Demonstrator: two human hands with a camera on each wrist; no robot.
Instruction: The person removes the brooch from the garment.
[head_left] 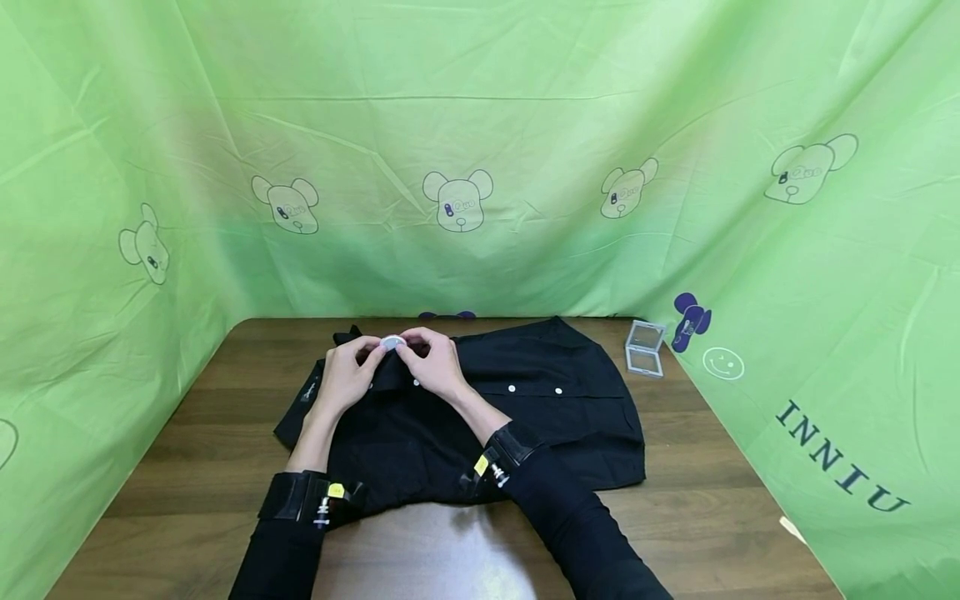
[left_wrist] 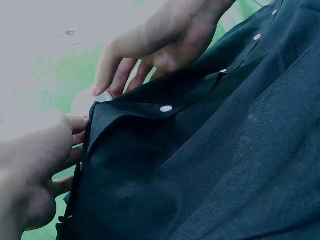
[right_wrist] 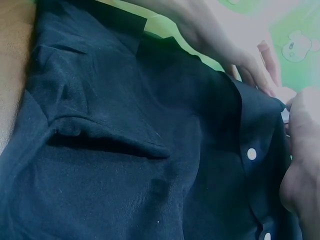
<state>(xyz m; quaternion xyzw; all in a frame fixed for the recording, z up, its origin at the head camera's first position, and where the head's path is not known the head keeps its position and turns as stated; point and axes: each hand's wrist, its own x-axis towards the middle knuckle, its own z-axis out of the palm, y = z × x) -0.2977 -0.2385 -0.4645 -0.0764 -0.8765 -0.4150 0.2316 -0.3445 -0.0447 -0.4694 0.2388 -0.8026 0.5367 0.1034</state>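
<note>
A black shirt (head_left: 480,433) with white buttons (head_left: 512,388) lies sideways on the table, its placket and edge lifted at the far left. At that raised edge, both hands meet at a small round disc (head_left: 392,342), white-rimmed with a grey-blue face. My left hand (head_left: 343,379) pinches it from the left, thumb in front and fingers behind. From the other side, my right hand (head_left: 437,365) pinches it between thumb and fingers. In the left wrist view, only a pale bit of the disc (left_wrist: 104,97) shows beside the shirt's corner; fingers hide the rest.
A small clear hinged case (head_left: 645,347) lies open at the table's back right. The wooden table (head_left: 187,467) is bordered behind and at the sides by a green printed cloth (head_left: 525,250). Both wrists wear black straps with small cameras.
</note>
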